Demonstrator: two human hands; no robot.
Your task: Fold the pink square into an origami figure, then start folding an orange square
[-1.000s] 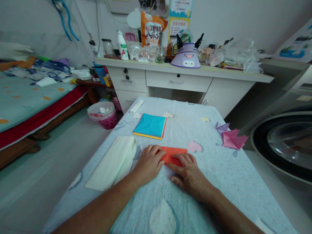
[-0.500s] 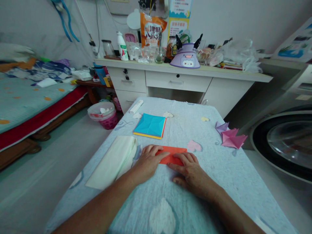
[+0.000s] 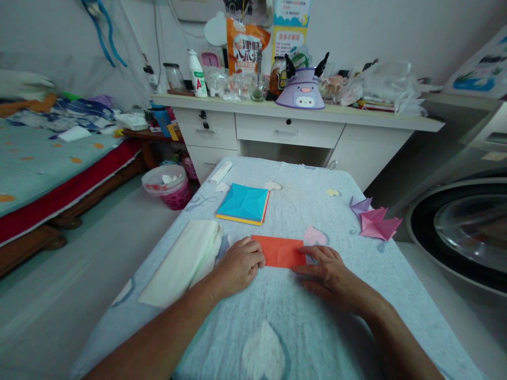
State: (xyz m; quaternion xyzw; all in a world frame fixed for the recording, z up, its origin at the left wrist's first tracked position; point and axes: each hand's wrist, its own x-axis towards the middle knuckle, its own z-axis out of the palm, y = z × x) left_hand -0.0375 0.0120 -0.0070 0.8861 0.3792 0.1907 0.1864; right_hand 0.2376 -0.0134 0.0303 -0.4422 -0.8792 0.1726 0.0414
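Observation:
A folded sheet of orange paper (image 3: 280, 252) lies flat on the cloth-covered table, a wide rectangle with faint creases. My left hand (image 3: 242, 264) has its fingers curled around the paper's left end; the fingertips are partly hidden. At the right end, my right hand (image 3: 327, 272) rests with fingers stretched and a little apart, the tips touching the paper's edge. Beyond the orange piece sits a small stack of square paper (image 3: 243, 202), blue on top with yellow and red edges below. Left of my left hand lies a folded pale white sheet (image 3: 184, 261).
Pink folded paper (image 3: 378, 224) and purple folded paper (image 3: 359, 206) stand at the table's right edge. A white narrow box (image 3: 221, 172) lies at the far left corner. Beyond are a cluttered desk (image 3: 285, 132), a pink bin (image 3: 174, 196) and a washing machine (image 3: 459, 153).
My hands have moved apart, from the middle of the orange paper out to its two ends. The left fingers have curled in. More of the paper's surface shows.

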